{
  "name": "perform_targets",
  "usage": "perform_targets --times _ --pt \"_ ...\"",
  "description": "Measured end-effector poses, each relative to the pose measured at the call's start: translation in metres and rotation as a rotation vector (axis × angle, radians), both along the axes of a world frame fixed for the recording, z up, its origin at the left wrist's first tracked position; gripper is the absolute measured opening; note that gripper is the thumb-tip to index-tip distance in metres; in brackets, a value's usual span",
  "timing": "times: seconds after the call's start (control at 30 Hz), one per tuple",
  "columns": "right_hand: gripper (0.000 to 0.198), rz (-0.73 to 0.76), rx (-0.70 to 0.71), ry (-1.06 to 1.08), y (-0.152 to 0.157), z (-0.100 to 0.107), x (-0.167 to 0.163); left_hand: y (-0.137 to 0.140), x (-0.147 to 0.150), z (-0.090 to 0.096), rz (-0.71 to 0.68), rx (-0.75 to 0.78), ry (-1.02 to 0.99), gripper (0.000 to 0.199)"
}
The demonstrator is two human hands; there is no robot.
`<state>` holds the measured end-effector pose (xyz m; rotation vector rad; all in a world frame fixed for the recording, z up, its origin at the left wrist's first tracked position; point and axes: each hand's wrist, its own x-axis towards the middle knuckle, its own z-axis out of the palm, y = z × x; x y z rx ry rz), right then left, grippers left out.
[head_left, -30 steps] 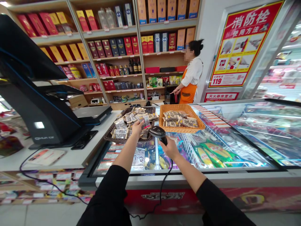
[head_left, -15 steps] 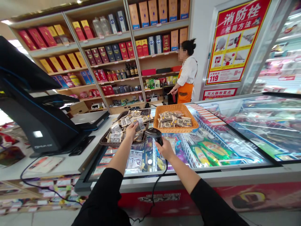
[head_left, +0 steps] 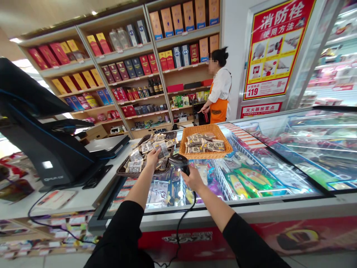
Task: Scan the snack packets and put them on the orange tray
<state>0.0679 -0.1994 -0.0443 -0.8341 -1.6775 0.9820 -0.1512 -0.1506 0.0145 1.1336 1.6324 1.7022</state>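
My left hand (head_left: pixel 153 159) is closed on a small clear snack packet (head_left: pixel 162 150) above the dark brown wicker basket (head_left: pixel 120 170). Similar packets (head_left: pixel 135 166) lie heaped in that basket. In my right hand (head_left: pixel 192 178) is a black barcode scanner (head_left: pixel 180 161), its head pointed left toward the packet and its cable hanging down in front of the freezer. Just beyond the scanner sits a light tan wicker basket (head_left: pixel 228 149) with several packets (head_left: pixel 205 144) in it. Both baskets rest on the freezer's glass top.
At left, a dark checkout terminal (head_left: pixel 64 160) and a weighing scale (head_left: pixel 107 144) stand on a white counter (head_left: pixel 83 199). The glass-topped freezer (head_left: pixel 279 203) stretches right. A person in an orange apron (head_left: pixel 219 111) stands behind it, before shelves of boxed goods (head_left: pixel 136 69).
The scanner and my right hand have moved slightly left and down in view, nearer the packet. My left hand keeps hold of the packet, a little lower. The view has shifted slightly.
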Motion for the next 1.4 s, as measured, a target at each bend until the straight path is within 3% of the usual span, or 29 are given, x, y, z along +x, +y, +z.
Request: perform_targets --times 0.13,0.23,0.33,0.4,0.5,0.57,0.63,0.8,0.9,1.1,1.27,1.4 --pt "0.019 -0.033 -0.001 0.023 -0.001 -0.001 0.0 -0.005 0.001 0.007 0.067 0.029 0.064 0.041" --pt "0.024 -0.146 -0.038 0.132 0.003 -0.003 0.0 -0.008 0.011 0.023 0.152 0.127 0.325 0.032" --pt "0.027 -0.286 -0.108 0.326 0.012 -0.003 0.001 0.001 0.04 0.038 0.182 0.276 0.648 0.038" --pt "0.029 -0.368 -0.135 0.439 0.017 -0.002 0.004 0.014 0.068 0.041 0.079 0.288 0.836 0.044" --pt "0.03 -0.461 -0.144 0.51 0.022 -0.001 0.011 0.034 0.105 0.034 -0.255 0.1 1.067 0.049" --pt "0.03 -0.485 -0.148 0.483 0.022 -0.001 0.014 0.042 0.113 0.029 -0.391 -0.011 1.107 0.05" --pt "0.03 -0.474 -0.152 0.432 0.022 -0.003 0.015 0.042 0.102 0.027 -0.387 -0.072 1.09 0.041" --pt "0.03 -0.343 -0.141 0.39 0.018 -0.004 0.006 0.012 0.021 0.03 -0.103 -0.274 1.129 0.022" --pt "0.03 -0.269 -0.131 0.347 0.016 -0.004 0.0 -0.009 -0.012 0.023 -0.029 -0.427 1.149 0.02" --pt "0.031 -0.277 -0.124 0.31 0.016 -0.011 0.002 -0.021 -0.001 0.009 0.031 -0.552 1.26 0.067" --pt "0.029 -0.307 -0.145 0.362 0.014 -0.012 0.005 -0.017 0.004 0.008 0.004 -0.581 1.233 0.066" --pt "0.03 -0.314 -0.135 0.355 0.012 -0.01 0.004 -0.013 -0.01 0.003 0.035 -0.459 0.939 0.063"
